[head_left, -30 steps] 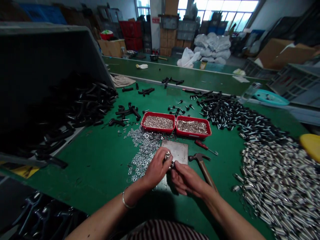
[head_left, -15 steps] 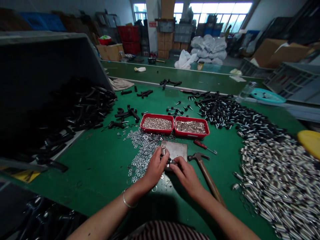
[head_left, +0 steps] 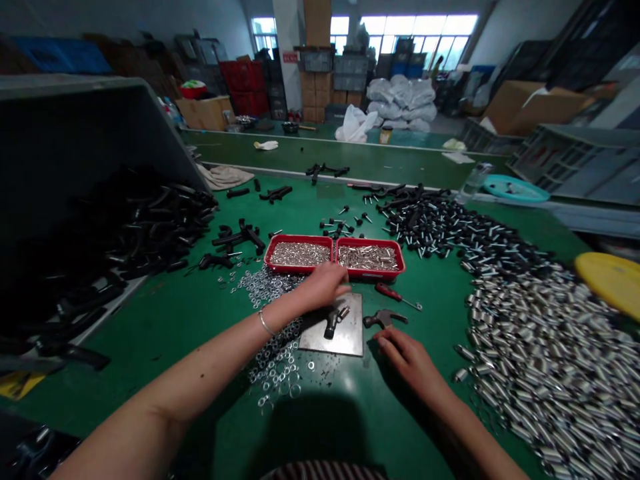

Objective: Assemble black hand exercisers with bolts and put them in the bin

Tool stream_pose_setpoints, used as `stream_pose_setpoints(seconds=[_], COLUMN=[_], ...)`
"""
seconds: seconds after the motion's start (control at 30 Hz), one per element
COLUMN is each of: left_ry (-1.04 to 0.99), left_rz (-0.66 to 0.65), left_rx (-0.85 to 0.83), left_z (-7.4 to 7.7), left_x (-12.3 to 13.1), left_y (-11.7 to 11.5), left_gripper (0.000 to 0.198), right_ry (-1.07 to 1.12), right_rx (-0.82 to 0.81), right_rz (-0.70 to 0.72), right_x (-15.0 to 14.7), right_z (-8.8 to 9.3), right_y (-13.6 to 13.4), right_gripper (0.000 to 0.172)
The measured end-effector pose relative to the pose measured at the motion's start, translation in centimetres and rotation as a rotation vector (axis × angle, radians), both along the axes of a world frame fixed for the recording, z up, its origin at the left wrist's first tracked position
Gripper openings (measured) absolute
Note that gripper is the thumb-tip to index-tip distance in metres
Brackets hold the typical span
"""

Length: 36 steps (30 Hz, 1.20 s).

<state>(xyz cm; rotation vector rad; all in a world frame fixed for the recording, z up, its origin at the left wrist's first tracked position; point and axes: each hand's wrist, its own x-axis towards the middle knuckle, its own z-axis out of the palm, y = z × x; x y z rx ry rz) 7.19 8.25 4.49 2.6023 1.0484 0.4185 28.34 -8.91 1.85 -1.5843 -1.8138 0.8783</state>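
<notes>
My left hand (head_left: 326,285) hovers at the front rim of the right red tray (head_left: 373,273), which holds small metal pins. Its fingers are a little apart and nothing shows in them. Below it on the metal plate (head_left: 350,343) lies a black plastic handle part (head_left: 331,324), touching or close beside a small threaded metal piece (head_left: 343,313). My right hand (head_left: 403,352) is closed around the wooden handle of a claw hammer (head_left: 384,319), just below its head. The hammer rests on the table at the plate's right.
Another red tray (head_left: 300,269) of small metal bits stands at left, loose washers (head_left: 273,363) in front. A red-handled tool (head_left: 389,292) lies behind the hammer. Metal cylinders (head_left: 540,353) and black-headed bolts (head_left: 440,227) are heaped right; a bin of black handles (head_left: 165,213) lies left.
The black part went from both hands onto the plate. My left hand moved forward to the tray; my right hand moved right and took hold of the hammer. The view shifted slightly.
</notes>
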Motion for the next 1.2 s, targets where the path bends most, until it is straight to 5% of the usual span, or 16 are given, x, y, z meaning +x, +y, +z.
stream_pose_setpoints(seconds=[0.1,0.17,0.3,0.43,0.67,0.87,1.03,1.2], left_ry=[-0.018,0.013,-0.036,-0.112,-0.108,-0.003,0.359,0.389], left_rz=[0.281,0.353,0.275,0.199,0.179,0.074,-0.077,-0.042], left_rx=[0.195,0.228,0.168,0.108,0.135,0.237,0.130,0.111], left_z=[0.0,-0.9,-2.8,-3.7,-3.8,-0.3,1.1,0.6], left_x=[0.1,-0.3,-2.2,-3.6,-4.3,-0.5,5.5,6.3], left_y=[1.4,1.9,2.2,2.4,1.1,2.3,5.1,5.6], left_gripper=[0.013,0.017,0.020,0.023,0.026,0.023,0.020,0.020], right_ry=[-0.081,-0.198,-0.407,-0.414,-0.352,-0.252,-0.263,-0.434], right_rx=[0.222,0.394,0.479,0.477,0.479,0.560,0.421,0.169], right_rz=[-0.041,-0.059,-0.073,-0.079,-0.121,-0.137,-0.076,-0.114], right_x=[0.3,-0.2,-1.4,-2.0,-2.7,-1.8,0.5,2.8], right_z=[0.7,0.9,0.0,-1.6,-2.1,-1.1,-0.5,-1.8], right_y=[3.1,6.8,13.7,15.8,13.4,10.9,4.4,-4.3], right_gripper=[0.022,0.019,0.020,0.016,0.018,0.025,0.021,0.035])
